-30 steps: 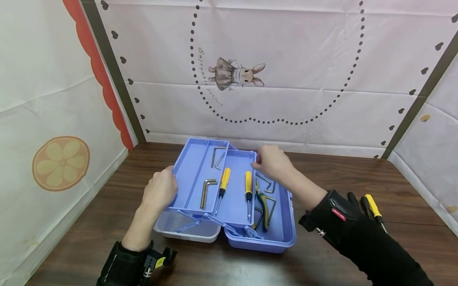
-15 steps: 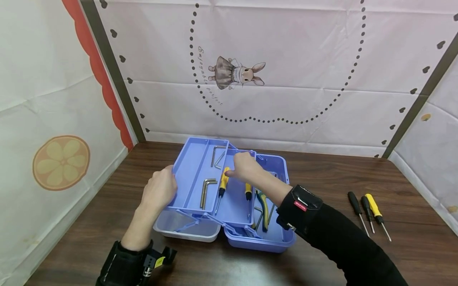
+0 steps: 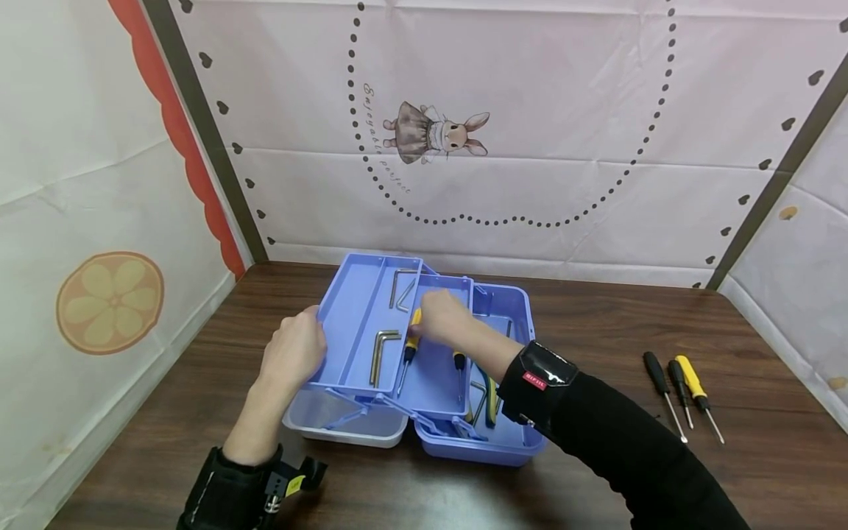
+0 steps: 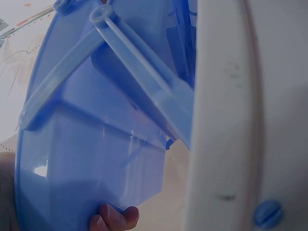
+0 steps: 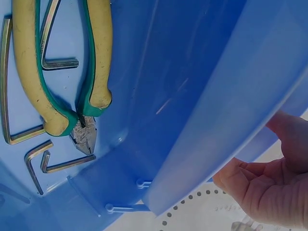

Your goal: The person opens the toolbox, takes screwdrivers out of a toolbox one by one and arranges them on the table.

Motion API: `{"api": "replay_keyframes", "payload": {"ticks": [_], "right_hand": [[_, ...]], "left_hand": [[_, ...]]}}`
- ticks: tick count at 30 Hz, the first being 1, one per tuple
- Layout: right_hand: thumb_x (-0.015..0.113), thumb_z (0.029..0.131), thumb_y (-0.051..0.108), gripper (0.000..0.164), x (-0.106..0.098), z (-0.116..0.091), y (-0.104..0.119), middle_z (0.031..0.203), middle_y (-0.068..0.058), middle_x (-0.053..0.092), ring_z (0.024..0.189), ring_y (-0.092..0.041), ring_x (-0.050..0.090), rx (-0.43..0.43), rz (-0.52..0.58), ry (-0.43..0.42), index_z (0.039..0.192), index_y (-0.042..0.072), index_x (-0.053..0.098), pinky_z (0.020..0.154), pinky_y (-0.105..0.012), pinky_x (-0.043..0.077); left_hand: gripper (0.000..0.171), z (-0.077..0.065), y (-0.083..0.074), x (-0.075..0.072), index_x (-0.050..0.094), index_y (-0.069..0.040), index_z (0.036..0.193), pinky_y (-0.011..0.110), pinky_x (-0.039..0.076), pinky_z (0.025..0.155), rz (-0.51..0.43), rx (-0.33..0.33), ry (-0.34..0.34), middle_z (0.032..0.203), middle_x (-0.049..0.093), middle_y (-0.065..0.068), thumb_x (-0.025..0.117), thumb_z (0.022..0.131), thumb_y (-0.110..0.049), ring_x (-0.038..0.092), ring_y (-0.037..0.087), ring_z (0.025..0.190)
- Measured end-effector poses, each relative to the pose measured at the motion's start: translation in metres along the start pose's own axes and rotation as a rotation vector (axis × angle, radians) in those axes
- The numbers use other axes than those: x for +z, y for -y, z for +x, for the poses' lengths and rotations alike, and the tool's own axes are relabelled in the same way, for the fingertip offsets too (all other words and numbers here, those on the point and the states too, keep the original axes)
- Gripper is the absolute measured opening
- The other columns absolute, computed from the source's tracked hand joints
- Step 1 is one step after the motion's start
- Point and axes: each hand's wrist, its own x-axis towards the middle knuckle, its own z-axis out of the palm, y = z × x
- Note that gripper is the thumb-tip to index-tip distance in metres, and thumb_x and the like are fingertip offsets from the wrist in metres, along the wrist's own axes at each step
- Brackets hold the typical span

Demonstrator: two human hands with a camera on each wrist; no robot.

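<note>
In the head view, a blue toolbox [image 3: 513,453] stands with its tiered trays spread. My left hand [image 3: 294,350] grips the left edge of the upper tray [image 3: 351,309]; its fingertips [image 4: 115,219] show against the tray's wall in the left wrist view. My right hand [image 3: 447,320] is down in the middle tray [image 3: 433,394], its thumb at the yellow handle of a screwdriver [image 3: 411,346]. The tray wall hides the fingertips in the right wrist view, so a grip is unclear. Another screwdriver [image 3: 459,362] lies partly under this hand.
Several hex keys [image 3: 379,357] lie in the upper tray. Pliers [image 5: 98,57] and more hex keys [image 5: 67,164] lie in the bottom compartment. Three screwdrivers [image 3: 692,379] rest on the table at right. A translucent lid [image 3: 351,430] sits under the left side.
My right hand has moved left from the right rim of the middle tray, then down to the yellow-handled screwdriver. The left hand keeps its hold on the upper tray.
</note>
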Motion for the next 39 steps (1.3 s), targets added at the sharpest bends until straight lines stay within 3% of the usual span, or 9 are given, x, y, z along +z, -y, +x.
{"api": "replay_keyframes", "payload": {"ticks": [12, 16, 19, 26, 32, 39], "right_hand": [[0.070, 0.075, 0.023, 0.031, 0.000, -0.004, -0.002, 0.053, 0.001, 0.044, 0.046, -0.010, 0.041, -0.024, -0.004, -0.027, 0.057, 0.008, 0.049, 0.043, -0.019, 0.034], [0.069, 0.076, 0.019, 0.027, 0.001, -0.003, -0.002, 0.055, -0.001, 0.051, 0.041, -0.011, 0.049, -0.007, 0.006, -0.018, 0.059, 0.007, 0.051, 0.039, -0.019, 0.039], [0.067, 0.077, 0.018, 0.022, 0.002, -0.001, -0.002, 0.059, -0.005, 0.057, 0.038, -0.014, 0.054, 0.040, 0.048, 0.019, 0.064, 0.005, 0.056, 0.038, -0.020, 0.042], [0.064, 0.081, 0.016, 0.021, -0.002, 0.002, -0.003, 0.071, -0.011, 0.055, 0.044, -0.016, 0.058, 0.137, 0.192, 0.098, 0.087, -0.001, 0.053, 0.042, -0.022, 0.046], [0.062, 0.082, 0.019, 0.020, -0.010, -0.001, -0.009, 0.066, -0.009, 0.058, 0.047, -0.016, 0.060, 0.171, 0.251, 0.128, 0.082, 0.002, 0.052, 0.049, -0.026, 0.049], [0.061, 0.082, 0.021, 0.023, -0.028, -0.001, -0.018, 0.063, -0.011, 0.060, 0.050, -0.019, 0.062, 0.194, 0.316, 0.090, 0.078, 0.000, 0.054, 0.053, -0.028, 0.050]], "left_hand": [[0.033, 0.000, 0.002, 0.001, 0.046, 0.013, 0.116, 0.050, 0.046, 0.054, -0.001, 0.019, -0.021, 0.097, 0.056, 0.033, 0.036, 0.089, -0.004, 0.059, 0.041, 0.073], [0.032, 0.000, 0.001, 0.001, 0.047, 0.012, 0.115, 0.050, 0.045, 0.053, -0.001, 0.015, -0.017, 0.096, 0.056, 0.033, 0.037, 0.088, -0.003, 0.059, 0.041, 0.072], [0.032, 0.000, 0.001, 0.001, 0.047, 0.012, 0.115, 0.050, 0.045, 0.053, 0.001, 0.015, -0.016, 0.095, 0.056, 0.033, 0.037, 0.088, -0.003, 0.059, 0.041, 0.072], [0.034, 0.002, 0.002, 0.001, 0.046, 0.013, 0.116, 0.050, 0.046, 0.056, 0.005, 0.017, -0.018, 0.098, 0.056, 0.034, 0.036, 0.089, -0.004, 0.059, 0.041, 0.074], [0.033, 0.002, 0.003, 0.002, 0.046, 0.013, 0.116, 0.050, 0.046, 0.055, 0.003, 0.016, -0.011, 0.097, 0.056, 0.033, 0.036, 0.089, -0.003, 0.059, 0.041, 0.074], [0.034, 0.002, 0.002, 0.002, 0.046, 0.013, 0.117, 0.049, 0.047, 0.054, 0.002, 0.015, -0.009, 0.097, 0.056, 0.033, 0.035, 0.089, -0.004, 0.059, 0.040, 0.073]]}}
